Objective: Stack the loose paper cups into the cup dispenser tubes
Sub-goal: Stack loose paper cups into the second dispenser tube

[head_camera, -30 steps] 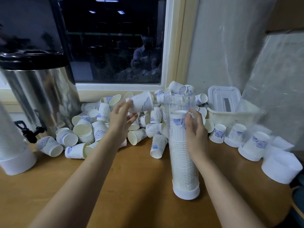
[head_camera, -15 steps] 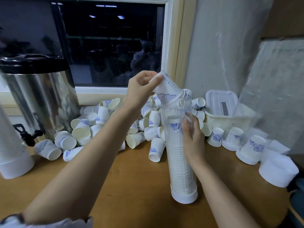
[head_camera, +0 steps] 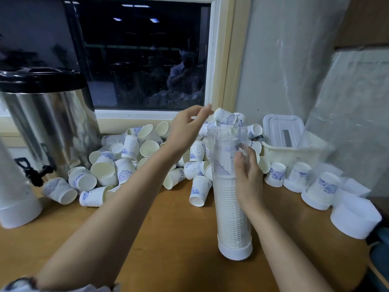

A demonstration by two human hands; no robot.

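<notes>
1. Plastic dispenser tube [head_camera: 223, 144] stands upright on the tabletop [head_camera: 168, 239], over half full of stacked cups [head_camera: 229, 207].
2. Right grip [head_camera: 248, 180] wraps the tube's right side.
3. Left grip [head_camera: 185, 129] hovers beside its rim, fingers apart, holding nothing.
4. Loose cups [head_camera: 126, 165] lie heaped behind, under the window [head_camera: 147, 60].

Cups [head_camera: 128, 165]: white paper, blue ornamental print on the sides, pale cream inside. Tube [head_camera: 228, 144]: clear plastic, white cap [head_camera: 235, 250] at the foot; the stacked cups inside read white. Tabletop [head_camera: 168, 239]: orange-brown wood grain. Urn [head_camera: 52, 123]: mirrored silver steel, black lid [head_camera: 40, 80], black tap [head_camera: 31, 171]. Basket [head_camera: 282, 152]: off-white. Window frame [head_camera: 210, 60]: white, cream surround.
</notes>
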